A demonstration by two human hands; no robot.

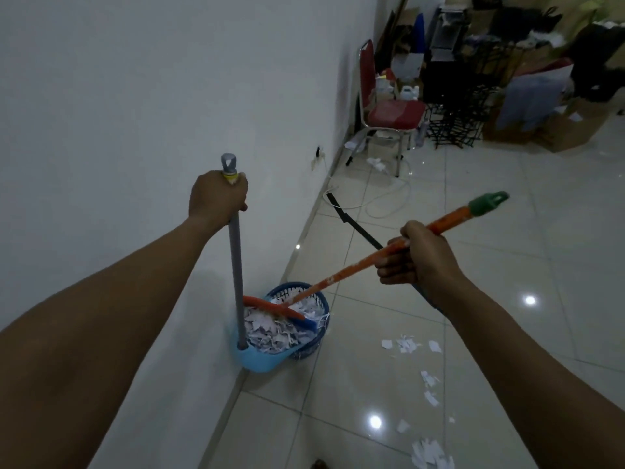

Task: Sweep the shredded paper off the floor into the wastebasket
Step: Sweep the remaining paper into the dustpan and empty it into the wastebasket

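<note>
My left hand grips the top of a grey dustpan handle. The light blue dustpan, full of shredded paper, is tilted against the dark blue mesh wastebasket that stands by the wall. My right hand holds the orange broom handle, which has a green cap. The broom's red head lies across the paper over the pan and the basket. More paper scraps lie scattered on the white tiles to the right, with a bigger pile near the bottom edge.
A white wall runs along the left. A red chair stands farther back, with boxes, black racks and clutter behind it. A white cable and a black strip lie on the floor beyond the basket.
</note>
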